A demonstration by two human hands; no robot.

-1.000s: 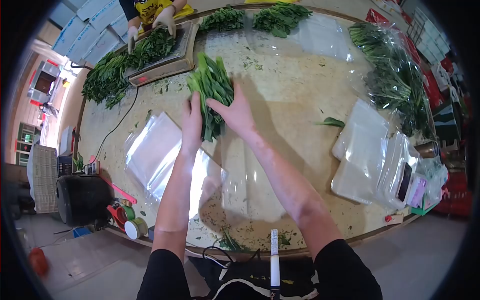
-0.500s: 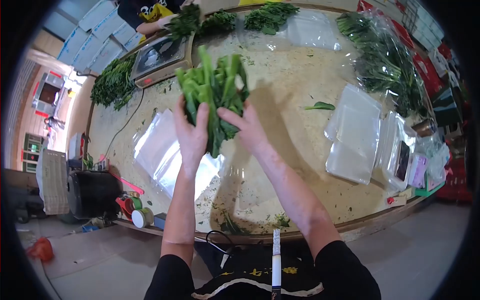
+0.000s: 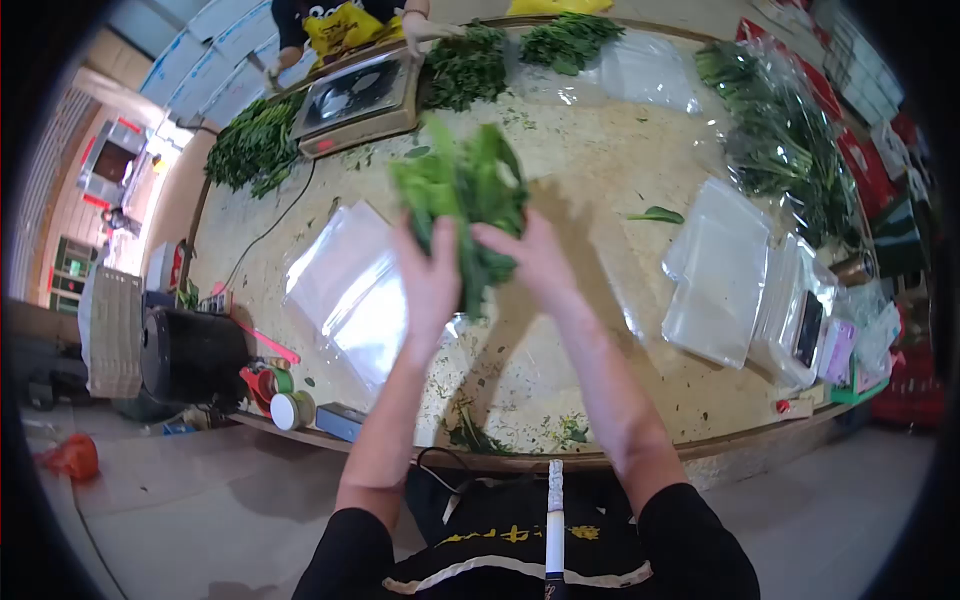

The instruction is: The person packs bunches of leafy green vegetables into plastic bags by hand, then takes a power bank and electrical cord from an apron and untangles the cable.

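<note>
Above the worktable [image 3: 625,150], a bunch of leafy greens [image 3: 475,190] is clasped between the partly curled left hand [image 3: 430,277] and right hand [image 3: 535,258].

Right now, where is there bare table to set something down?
Mostly bare: the pale tabletop between the lone green leaf and far clear plastic bags; also near right, between the right forearm and nearer clear plastic bags. Crowded: far left, with the boxy beige scale and dark leafy bunches; centre, with the held green leafy bunch.
</note>
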